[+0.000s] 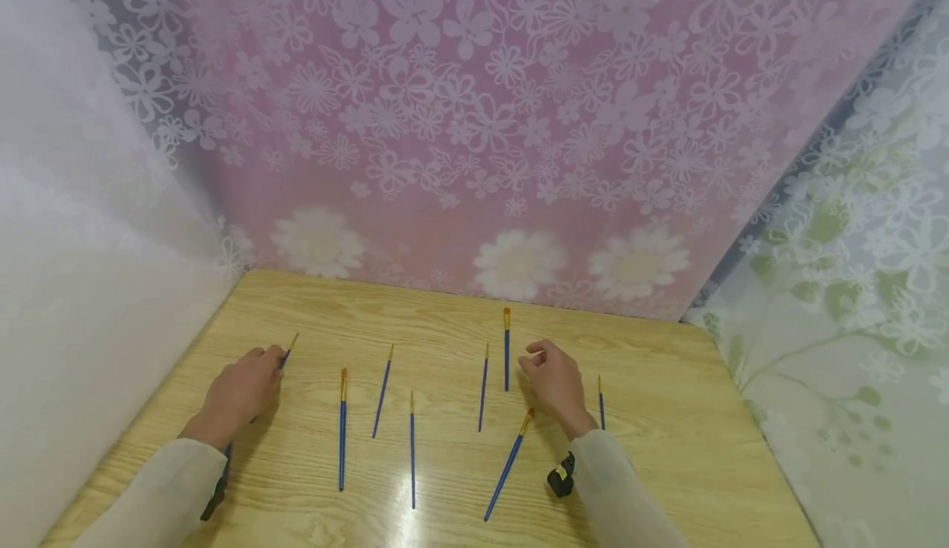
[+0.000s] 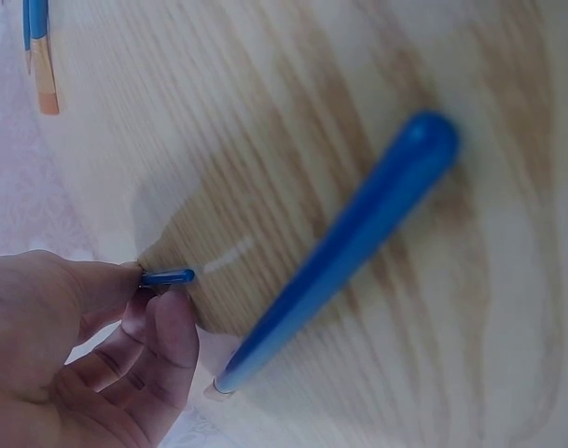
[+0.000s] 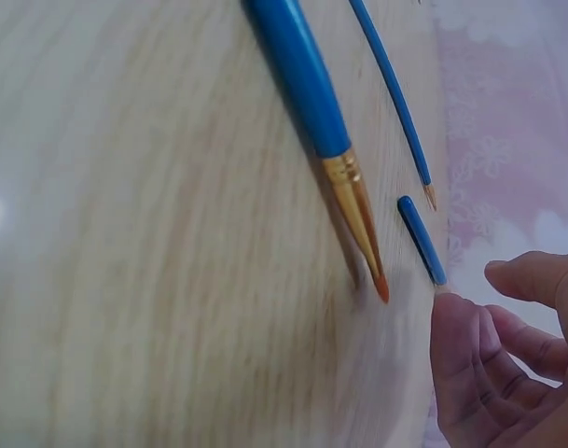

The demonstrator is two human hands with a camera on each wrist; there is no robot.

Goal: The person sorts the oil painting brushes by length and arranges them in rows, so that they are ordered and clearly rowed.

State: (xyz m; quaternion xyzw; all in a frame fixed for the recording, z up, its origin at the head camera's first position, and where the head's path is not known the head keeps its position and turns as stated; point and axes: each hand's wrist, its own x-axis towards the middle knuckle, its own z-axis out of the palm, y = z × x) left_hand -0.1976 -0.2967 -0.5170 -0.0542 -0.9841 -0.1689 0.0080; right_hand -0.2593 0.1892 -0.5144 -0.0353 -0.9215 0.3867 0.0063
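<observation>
My left hand [image 1: 240, 391] is at the left of the wooden table, pinching a thin blue paintbrush [image 1: 284, 358] between thumb and fingers. The end of its blue handle [image 2: 176, 277] shows past the fingertips in the left wrist view. Beneath that wrist lies a thicker blue brush [image 2: 344, 247], its far end hidden by the fingers. On the right, my right hand [image 1: 554, 381] hovers with thumb and loosely bent fingers apart, holding nothing. Just left of it lies a flat-tipped paintbrush [image 1: 507, 354]. A slanted paintbrush [image 1: 507, 470] lies nearer me, its bristles close to the right wrist.
Between the hands, several blue-handled brushes lie spaced apart, among them a wide one [image 1: 343, 437] and a thin one [image 1: 413, 457]. Another brush [image 1: 601, 404] is partly hidden by the right forearm. Flowered cloth [image 1: 474, 169] hangs behind the table [image 1: 652, 482] and along both sides.
</observation>
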